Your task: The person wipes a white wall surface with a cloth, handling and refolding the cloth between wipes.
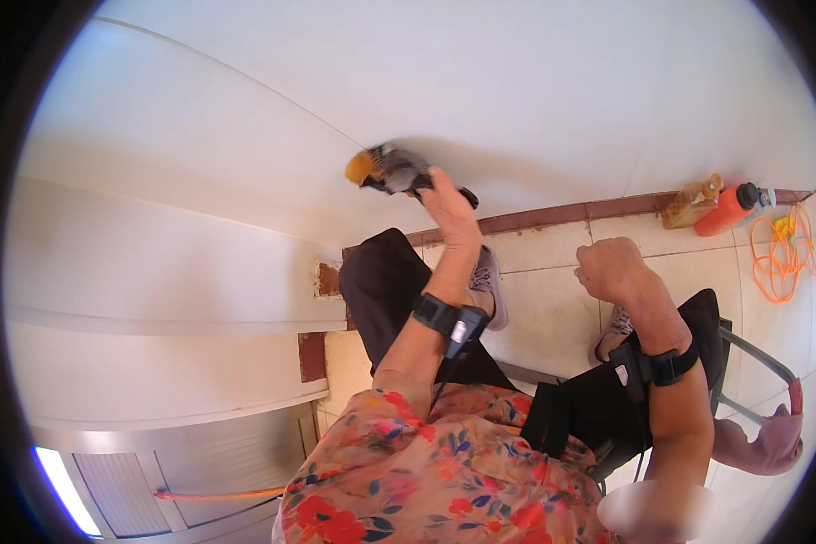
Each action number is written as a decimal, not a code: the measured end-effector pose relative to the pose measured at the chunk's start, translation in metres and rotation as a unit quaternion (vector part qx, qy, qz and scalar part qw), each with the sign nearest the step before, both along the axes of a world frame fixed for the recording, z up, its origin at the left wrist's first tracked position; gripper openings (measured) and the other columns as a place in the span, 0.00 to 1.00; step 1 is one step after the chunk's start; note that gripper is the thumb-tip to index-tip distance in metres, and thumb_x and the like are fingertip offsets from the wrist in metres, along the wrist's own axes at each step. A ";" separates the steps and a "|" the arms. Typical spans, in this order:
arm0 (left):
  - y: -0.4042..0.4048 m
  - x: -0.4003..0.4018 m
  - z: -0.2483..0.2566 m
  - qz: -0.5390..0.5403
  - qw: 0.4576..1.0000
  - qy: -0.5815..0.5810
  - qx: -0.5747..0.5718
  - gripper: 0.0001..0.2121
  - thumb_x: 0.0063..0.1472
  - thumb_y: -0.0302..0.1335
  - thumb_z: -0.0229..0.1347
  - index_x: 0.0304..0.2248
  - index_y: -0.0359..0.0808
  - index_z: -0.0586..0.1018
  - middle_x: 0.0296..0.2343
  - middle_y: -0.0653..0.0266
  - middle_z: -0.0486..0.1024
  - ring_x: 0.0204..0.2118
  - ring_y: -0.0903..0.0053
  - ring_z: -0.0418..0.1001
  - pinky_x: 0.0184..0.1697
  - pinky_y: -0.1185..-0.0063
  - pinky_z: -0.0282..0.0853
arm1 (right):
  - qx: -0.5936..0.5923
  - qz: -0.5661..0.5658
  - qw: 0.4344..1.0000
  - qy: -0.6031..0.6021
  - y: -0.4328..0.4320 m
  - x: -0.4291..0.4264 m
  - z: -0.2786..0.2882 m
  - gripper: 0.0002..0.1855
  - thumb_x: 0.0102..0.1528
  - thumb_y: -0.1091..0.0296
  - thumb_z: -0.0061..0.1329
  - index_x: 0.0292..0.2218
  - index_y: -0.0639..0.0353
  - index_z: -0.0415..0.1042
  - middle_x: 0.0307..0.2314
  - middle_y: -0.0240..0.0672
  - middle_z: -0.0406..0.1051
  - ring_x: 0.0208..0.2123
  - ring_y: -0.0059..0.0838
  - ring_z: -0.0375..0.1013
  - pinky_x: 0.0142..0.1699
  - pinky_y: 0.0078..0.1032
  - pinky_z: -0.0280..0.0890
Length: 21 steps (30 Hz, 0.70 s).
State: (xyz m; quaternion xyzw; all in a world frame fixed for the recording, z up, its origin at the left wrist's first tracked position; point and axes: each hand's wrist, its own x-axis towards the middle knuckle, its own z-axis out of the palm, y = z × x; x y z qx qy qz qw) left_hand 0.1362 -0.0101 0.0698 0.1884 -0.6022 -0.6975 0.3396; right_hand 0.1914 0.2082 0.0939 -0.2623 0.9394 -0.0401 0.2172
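My left hand (452, 214) grips a grey, black and yellow object (398, 170), blurred, which looks like a cloth or glove, against the white wall (551, 88) near a thin seam. The object's exact kind cannot be made out. My right hand (608, 268) hangs over the tiled floor, its fingers curled with nothing visible in them. Both forearms wear black strapped devices. Beyond my right hand, a clear bottle with yellowish content (690, 204) and a red bottle with a black cap (725, 209) stand by the wall's foot.
A coiled orange cord (782, 262) lies on the tiles at the right. A metal-framed seat (758, 350) is beside my leg. Brown skirting tiles (544, 216) edge the wall, with a chipped wall corner (328, 279) at the left. A metal door (204, 476) stands at the lower left.
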 end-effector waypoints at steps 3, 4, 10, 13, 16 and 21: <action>0.009 -0.006 -0.001 -0.020 0.966 0.097 -0.238 0.23 0.61 0.32 0.41 0.50 0.24 0.52 0.49 0.53 0.55 0.49 0.68 0.55 0.55 0.76 0.44 | 0.001 -0.004 1.000 -0.007 -0.001 -0.002 0.000 0.10 0.48 0.63 0.42 0.25 0.58 0.73 0.25 0.39 0.72 0.30 0.36 0.72 0.35 0.32 0.65; 0.009 -0.006 0.001 -0.038 0.970 0.083 -0.224 0.24 0.61 0.29 0.40 0.51 0.22 0.49 0.50 0.52 0.52 0.51 0.67 0.52 0.56 0.76 0.40 | 0.003 -0.005 1.000 -0.010 0.000 -0.002 -0.001 0.10 0.48 0.63 0.42 0.25 0.58 0.73 0.25 0.39 0.72 0.30 0.36 0.72 0.35 0.32 0.65; -0.028 -0.044 0.056 0.001 0.904 0.223 -0.365 0.27 0.58 0.28 0.43 0.50 0.20 0.47 0.50 0.46 0.50 0.53 0.63 0.48 0.57 0.71 0.35 | -0.008 -0.007 1.000 0.003 0.005 -0.002 -0.005 0.10 0.47 0.64 0.43 0.24 0.57 0.73 0.24 0.39 0.72 0.29 0.37 0.72 0.34 0.32 0.65; -0.031 -0.065 0.123 0.052 0.823 0.276 -0.494 0.32 0.56 0.34 0.46 0.50 0.17 0.47 0.52 0.38 0.46 0.55 0.54 0.43 0.57 0.60 0.28 | -0.007 -0.014 1.000 -0.015 0.007 -0.003 -0.006 0.09 0.47 0.64 0.43 0.23 0.57 0.73 0.23 0.40 0.72 0.29 0.37 0.72 0.34 0.32 0.65; -0.031 -0.075 0.164 0.053 0.776 0.235 -0.583 0.35 0.55 0.39 0.46 0.49 0.15 0.48 0.51 0.35 0.46 0.55 0.50 0.42 0.56 0.54 0.26 | -0.015 -0.008 1.000 -0.001 0.004 -0.004 -0.005 0.09 0.47 0.64 0.43 0.23 0.58 0.73 0.24 0.39 0.72 0.29 0.36 0.72 0.34 0.31 0.65; 0.035 -0.081 0.150 0.151 0.621 0.312 -0.703 0.20 0.51 0.30 0.51 0.41 0.25 0.65 0.45 0.48 0.58 0.48 0.56 0.55 0.55 0.64 0.42 | 0.001 -0.003 1.000 -0.026 0.000 -0.008 -0.008 0.09 0.46 0.65 0.43 0.25 0.57 0.74 0.26 0.37 0.73 0.31 0.34 0.72 0.34 0.30 0.65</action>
